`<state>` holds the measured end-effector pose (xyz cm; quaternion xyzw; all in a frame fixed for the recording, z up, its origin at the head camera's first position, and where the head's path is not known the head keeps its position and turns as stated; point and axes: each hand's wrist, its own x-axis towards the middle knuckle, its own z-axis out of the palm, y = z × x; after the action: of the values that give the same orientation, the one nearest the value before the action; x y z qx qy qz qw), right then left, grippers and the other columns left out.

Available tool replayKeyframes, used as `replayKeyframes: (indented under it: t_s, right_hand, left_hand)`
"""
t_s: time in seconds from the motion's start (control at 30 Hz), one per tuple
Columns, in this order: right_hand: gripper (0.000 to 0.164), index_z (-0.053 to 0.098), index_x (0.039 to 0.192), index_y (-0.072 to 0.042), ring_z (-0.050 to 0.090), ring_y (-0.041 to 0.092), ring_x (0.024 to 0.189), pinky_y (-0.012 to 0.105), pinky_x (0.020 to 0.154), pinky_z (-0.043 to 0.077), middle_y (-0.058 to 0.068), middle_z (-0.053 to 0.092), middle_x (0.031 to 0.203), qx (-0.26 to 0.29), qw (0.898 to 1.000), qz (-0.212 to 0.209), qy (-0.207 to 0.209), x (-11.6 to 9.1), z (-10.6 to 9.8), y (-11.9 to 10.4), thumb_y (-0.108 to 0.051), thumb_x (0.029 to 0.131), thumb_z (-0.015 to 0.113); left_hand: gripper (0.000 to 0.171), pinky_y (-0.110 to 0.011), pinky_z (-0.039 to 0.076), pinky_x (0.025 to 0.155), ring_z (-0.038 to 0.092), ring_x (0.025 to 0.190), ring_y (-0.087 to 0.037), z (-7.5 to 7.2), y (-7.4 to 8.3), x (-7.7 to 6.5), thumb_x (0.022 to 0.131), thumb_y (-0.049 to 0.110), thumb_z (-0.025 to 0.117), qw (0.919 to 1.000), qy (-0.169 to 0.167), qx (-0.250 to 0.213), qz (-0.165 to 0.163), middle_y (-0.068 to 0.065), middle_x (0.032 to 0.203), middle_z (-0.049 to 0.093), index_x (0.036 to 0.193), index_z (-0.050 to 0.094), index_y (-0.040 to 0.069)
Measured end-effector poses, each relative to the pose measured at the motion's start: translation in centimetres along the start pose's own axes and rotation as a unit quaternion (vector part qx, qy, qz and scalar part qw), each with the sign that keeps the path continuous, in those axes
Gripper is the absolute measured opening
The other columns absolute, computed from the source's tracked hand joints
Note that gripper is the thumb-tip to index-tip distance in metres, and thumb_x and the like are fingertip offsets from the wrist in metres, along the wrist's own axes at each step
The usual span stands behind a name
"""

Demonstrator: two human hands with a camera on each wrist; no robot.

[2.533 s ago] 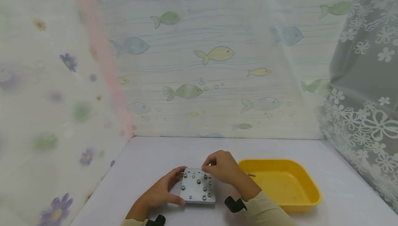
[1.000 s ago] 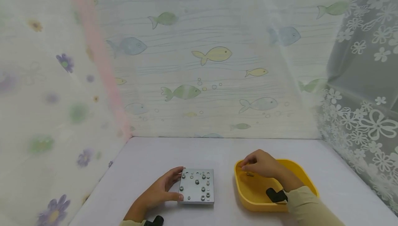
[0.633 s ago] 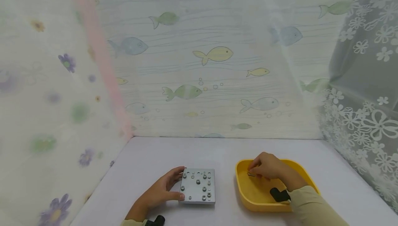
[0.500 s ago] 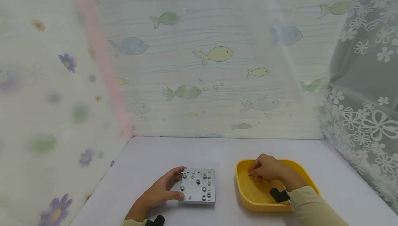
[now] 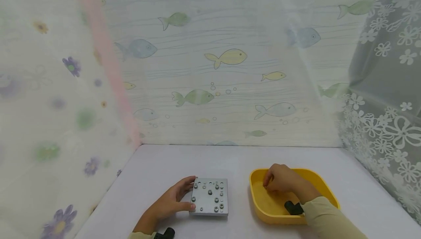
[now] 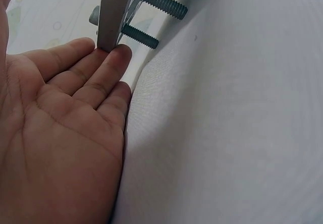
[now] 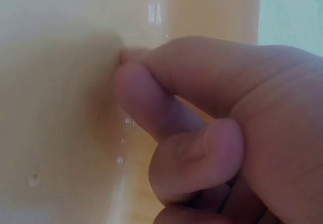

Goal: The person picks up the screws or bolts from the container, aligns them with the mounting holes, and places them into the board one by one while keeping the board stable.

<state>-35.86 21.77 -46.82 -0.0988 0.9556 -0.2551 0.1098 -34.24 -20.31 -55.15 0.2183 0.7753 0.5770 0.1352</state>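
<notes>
Left hand [image 5: 167, 204] flat, fingers [image 6: 103, 72] straight, right hand [image 5: 279, 179] lowered, fingers [image 7: 151, 108] curled together

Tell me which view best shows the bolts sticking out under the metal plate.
The left wrist view: two threaded bolts jut from the metal plate, whose edge the left hand touches. The head view shows only bolt heads on the plate's top. The right wrist view shows just the right hand in the yellow tray.

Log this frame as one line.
left hand: steadies metal plate edge | right hand: fingers curled inside yellow tray, hold unclear | plate: bolts in holes
</notes>
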Motion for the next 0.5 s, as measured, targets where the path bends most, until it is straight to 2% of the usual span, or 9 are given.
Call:
replayKeyframes:
  t_s: [0.17,0.23,0.37,0.5]
  right_hand:
    - [0.018,0.076,0.079,-0.018,0.058,0.017,0.068,0.028,0.06,0.051,-0.002,0.066,0.08,-0.012,1.0,-0.003,0.008,0.21,0.13,0.05,-0.002,0.075,0.083]
    - [0.017,0.076,0.079,-0.018,0.058,0.017,0.068,0.028,0.06,0.051,-0.003,0.066,0.081,-0.013,1.0,-0.006,0.004,0.21,0.14,0.07,-0.002,0.076,0.083]
    - [0.013,0.074,0.079,-0.016,0.058,0.017,0.067,0.027,0.059,0.051,-0.003,0.065,0.078,-0.018,0.999,-0.028,-0.016,0.12,0.08,0.04,-0.005,0.078,0.083]
    - [0.01,0.072,0.078,-0.017,0.058,0.016,0.066,0.026,0.057,0.049,-0.003,0.064,0.075,-0.021,0.998,-0.056,-0.033,0.11,0.04,-0.07,-0.01,0.079,0.08]
  left_hand:
    - [0.098,-0.011,0.033,0.118,0.04,0.152,-0.026,0.01,-0.03,-0.02,0.081,0.027,0.088,1.0,0.001,0.0,-0.002,-0.002,0.162,0.044,0.161,0.033,0.016]
    - [0.098,-0.016,0.033,0.12,0.04,0.152,-0.026,-0.01,-0.05,0.0,0.081,0.028,0.088,1.0,0.002,-0.001,-0.004,-0.002,0.162,0.045,0.161,0.033,0.016]
    - [0.099,-0.035,0.029,0.126,0.039,0.152,-0.027,-0.03,-0.1,0.01,0.081,0.027,0.088,1.0,0.001,-0.005,-0.003,-0.004,0.162,0.045,0.162,0.032,0.015]
    - [0.099,-0.04,0.028,0.125,0.039,0.152,-0.027,-0.06,-0.1,-0.03,0.081,0.026,0.088,1.0,0.001,-0.006,-0.001,-0.005,0.162,0.045,0.162,0.032,0.015]
